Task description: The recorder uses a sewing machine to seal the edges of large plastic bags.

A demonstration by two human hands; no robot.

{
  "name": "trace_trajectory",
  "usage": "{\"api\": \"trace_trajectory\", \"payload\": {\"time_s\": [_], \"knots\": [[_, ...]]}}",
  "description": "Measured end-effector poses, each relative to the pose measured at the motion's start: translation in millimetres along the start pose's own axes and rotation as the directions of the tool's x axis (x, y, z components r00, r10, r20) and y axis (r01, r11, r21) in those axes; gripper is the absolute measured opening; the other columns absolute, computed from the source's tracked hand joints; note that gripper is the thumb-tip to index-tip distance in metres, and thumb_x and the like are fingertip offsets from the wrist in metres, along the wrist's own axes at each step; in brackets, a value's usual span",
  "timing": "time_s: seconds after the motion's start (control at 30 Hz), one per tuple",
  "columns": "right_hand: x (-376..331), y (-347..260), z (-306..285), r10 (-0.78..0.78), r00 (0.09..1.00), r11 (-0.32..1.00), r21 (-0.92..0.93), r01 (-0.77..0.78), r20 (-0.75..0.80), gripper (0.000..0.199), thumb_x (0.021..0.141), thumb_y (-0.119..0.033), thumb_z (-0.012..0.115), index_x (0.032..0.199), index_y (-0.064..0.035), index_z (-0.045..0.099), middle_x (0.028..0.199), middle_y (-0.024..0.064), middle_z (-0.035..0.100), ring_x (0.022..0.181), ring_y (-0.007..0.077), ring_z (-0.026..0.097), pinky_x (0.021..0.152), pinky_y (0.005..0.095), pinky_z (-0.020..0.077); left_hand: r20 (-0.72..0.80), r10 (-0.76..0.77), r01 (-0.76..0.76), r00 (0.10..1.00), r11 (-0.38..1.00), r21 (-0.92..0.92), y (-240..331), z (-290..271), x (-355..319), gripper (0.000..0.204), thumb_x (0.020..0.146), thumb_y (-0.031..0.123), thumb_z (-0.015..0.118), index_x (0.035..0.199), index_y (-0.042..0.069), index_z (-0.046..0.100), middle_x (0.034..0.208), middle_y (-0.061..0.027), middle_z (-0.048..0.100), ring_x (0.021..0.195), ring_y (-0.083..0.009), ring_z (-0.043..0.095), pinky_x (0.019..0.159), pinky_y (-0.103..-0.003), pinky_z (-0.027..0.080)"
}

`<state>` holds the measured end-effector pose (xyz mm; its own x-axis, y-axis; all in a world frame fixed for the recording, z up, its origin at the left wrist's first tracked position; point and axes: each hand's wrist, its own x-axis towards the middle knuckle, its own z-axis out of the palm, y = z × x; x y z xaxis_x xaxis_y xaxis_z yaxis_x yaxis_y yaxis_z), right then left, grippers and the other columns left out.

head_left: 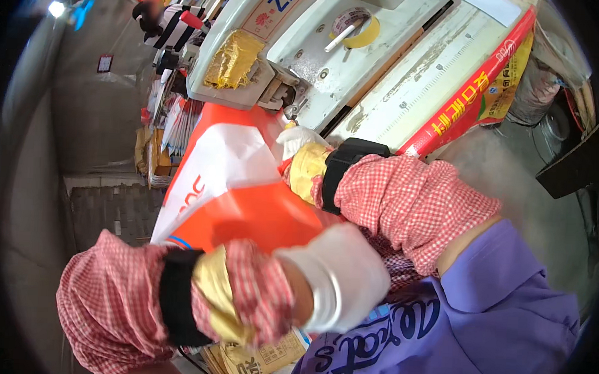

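Observation:
An orange and white sheet-like bag hangs from beneath the head of a sewing machine and spreads toward my lap. My right hand, in a white glove, is closed at the bag's upper right edge, close under the machine's needle area. Its fingertips are partly hidden. My left hand, also in a white glove, is nearer my body, in front of the bag's lower part. It is blurred and its fingers are hidden, so what it holds cannot be made out. Both forearms wear red checked sleeves with black bands.
On the machine bed lie a roll of yellow tape and a white stick. Red printed packaging lines the bed's right edge. Stacked papers stand left of the machine. Brown printed packaging lies below my left forearm. Another person is at the upper left.

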<state>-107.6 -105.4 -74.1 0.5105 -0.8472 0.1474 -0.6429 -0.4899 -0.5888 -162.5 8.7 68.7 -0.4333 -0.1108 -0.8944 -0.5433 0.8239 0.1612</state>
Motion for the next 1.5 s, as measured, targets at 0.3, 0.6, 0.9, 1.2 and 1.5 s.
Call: {"api": "trace_trajectory", "payload": {"time_s": [0.3, 0.6, 0.9, 1.2, 1.5], "knots": [[-5.4, -5.2, -1.7, -0.042, 0.997, 0.999, 0.036, 0.040, 0.061, 0.027, 0.073, -0.020, 0.061, 0.097, -0.0075, 0.062, 0.080, 0.0048, 0.066, 0.073, 0.0208, 0.063, 0.060, 0.0363, 0.0499, 0.147, -0.535, 0.463, 0.832, 0.816, 0.347, -54.2, -61.4, -64.3, 0.034, 0.074, 0.042, 0.057, 0.069, 0.009, 0.066, 0.062, -0.0117, 0.058, 0.062, -0.0295, 0.058, 0.062, -0.040, 0.045], [-3.6, -3.2, -1.1, -0.034, 0.999, 0.999, 0.043, 0.032, 0.041, 0.032, 0.073, -0.019, 0.062, 0.102, -0.0067, 0.060, 0.080, 0.0048, 0.066, 0.072, 0.0212, 0.063, 0.059, 0.0376, 0.0499, -0.263, 0.044, -0.062, 0.964, 0.996, -0.061, 12.9, 23.4, -27.7, 0.004, 0.064, 0.014, 0.058, 0.061, 0.014, 0.061, 0.058, -0.0037, 0.058, 0.055, -0.0245, 0.060, 0.048, -0.035, 0.046], [13.8, -2.3, 3.0, 0.052, 0.998, 0.999, 0.008, -0.052, -0.046, 0.037, 0.072, -0.019, 0.063, 0.107, -0.0059, 0.058, 0.080, 0.0047, 0.066, 0.072, 0.0216, 0.063, 0.059, 0.0390, 0.0500, -0.026, -0.158, 0.157, 0.987, 0.987, -0.009, -17.7, -14.9, 1.3, 0.010, 0.073, 0.015, 0.055, 0.082, 0.009, 0.056, 0.064, -0.0088, 0.059, 0.066, -0.0287, 0.062, 0.056, -0.038, 0.049], [-59.3, -12.1, -23.5, 0.171, 0.985, 0.985, 0.011, -0.171, -0.004, 0.043, 0.072, -0.018, 0.064, 0.111, -0.0051, 0.056, 0.080, 0.0047, 0.066, 0.071, 0.0220, 0.063, 0.058, 0.0403, 0.0501, -0.171, -0.443, 0.455, 0.880, 0.684, 0.571, -124.1, -70.0, -91.3, 0.021, 0.064, 0.029, 0.069, 0.073, 0.011, 0.064, 0.064, -0.0083, 0.056, 0.066, -0.0289, 0.054, 0.059, -0.039, 0.045], [-24.1, 10.4, 29.7, 0.185, 0.909, 0.980, -0.003, -0.200, -0.373, 0.025, 0.086, -0.019, 0.044, 0.075, -0.0062, 0.063, 0.062, 0.0105, 0.057, 0.052, 0.0255, 0.056, 0.046, 0.0388, 0.0441, -0.242, -0.007, -0.022, 0.970, 0.993, -0.116, -22.1, 48.3, -13.4, 0.008, 0.059, 0.012, 0.061, 0.051, 0.010, 0.059, 0.049, -0.0074, 0.054, 0.046, -0.0250, 0.056, 0.044, -0.037, 0.046]]}}
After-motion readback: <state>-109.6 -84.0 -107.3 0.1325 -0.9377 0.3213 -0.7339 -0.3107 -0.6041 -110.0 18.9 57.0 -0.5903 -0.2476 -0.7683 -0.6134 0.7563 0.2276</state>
